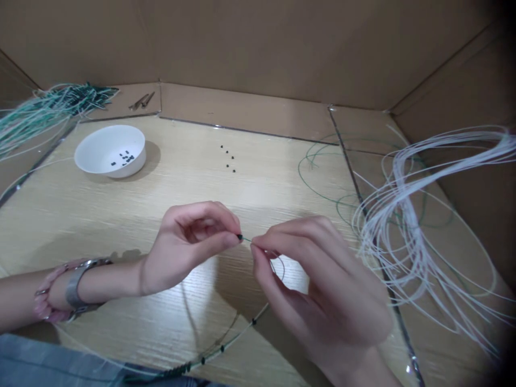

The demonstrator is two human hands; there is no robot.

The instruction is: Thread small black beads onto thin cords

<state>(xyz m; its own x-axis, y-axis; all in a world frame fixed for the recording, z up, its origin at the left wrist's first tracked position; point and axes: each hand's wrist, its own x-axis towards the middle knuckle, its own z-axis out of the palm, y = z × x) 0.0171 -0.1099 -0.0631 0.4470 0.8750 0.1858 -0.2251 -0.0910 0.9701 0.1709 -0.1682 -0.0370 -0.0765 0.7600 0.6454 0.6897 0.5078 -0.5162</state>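
Black bead (239, 237): placed near the middle of the view, pinched in the closed fingertips of the left hand (173, 260). Note, just toward 3 o'clock, the fingers of the right hand (328, 274) clamped together on the green thread (247, 239). Best, probably, to hold this thread close to the bead, to keep the short piece straight, and to pull gently. Better not to squeeze so small a bead too strongly. Avoid also tangling with the beaded strand (222, 348) toward 6 o'clock.

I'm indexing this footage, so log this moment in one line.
left hand: pinching black bead | right hand: pinching green thread | white bowl: small black pieces inside
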